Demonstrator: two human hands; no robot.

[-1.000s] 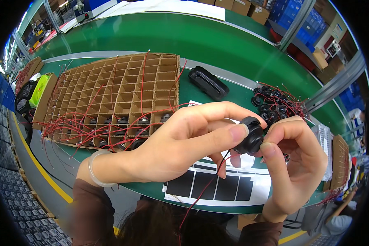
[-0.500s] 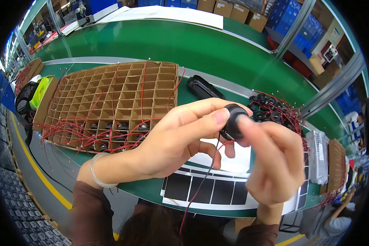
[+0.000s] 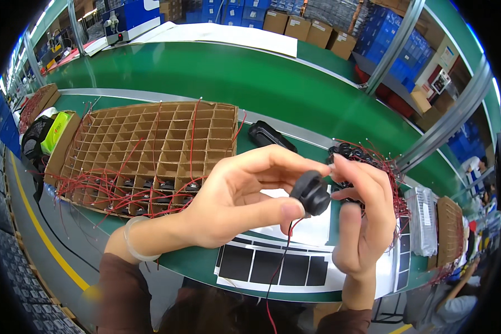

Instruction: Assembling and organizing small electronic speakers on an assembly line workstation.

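My left hand [image 3: 234, 200] grips a small round black speaker-like part [image 3: 313, 193] between thumb and fingers, its stepped side facing right. A thin red and black wire pair [image 3: 278, 267] hangs down from the part toward my lap. Just right of it, my right hand [image 3: 367, 214] is open, fingers and thumb apart with nothing visible between them. Its index fingertip comes close to my left fingertips. Under my hands lie white sheets with black squares [image 3: 295, 271]. Behind my right hand is a pile of similar black parts with red wires [image 3: 348, 150], partly hidden.
A cardboard divider tray [image 3: 167, 131] fills the left of the green bench, with wired black parts in its near cells. A black elongated case [image 3: 270, 136] lies beyond my hands. At right stand clear plastic trays [image 3: 421, 222] and another carton [image 3: 450, 231]. A green belt [image 3: 206, 69] runs behind.
My right fingers have come off the black part and opened beside it. The part has turned in my left hand, showing its stepped side. The view has shifted slightly.
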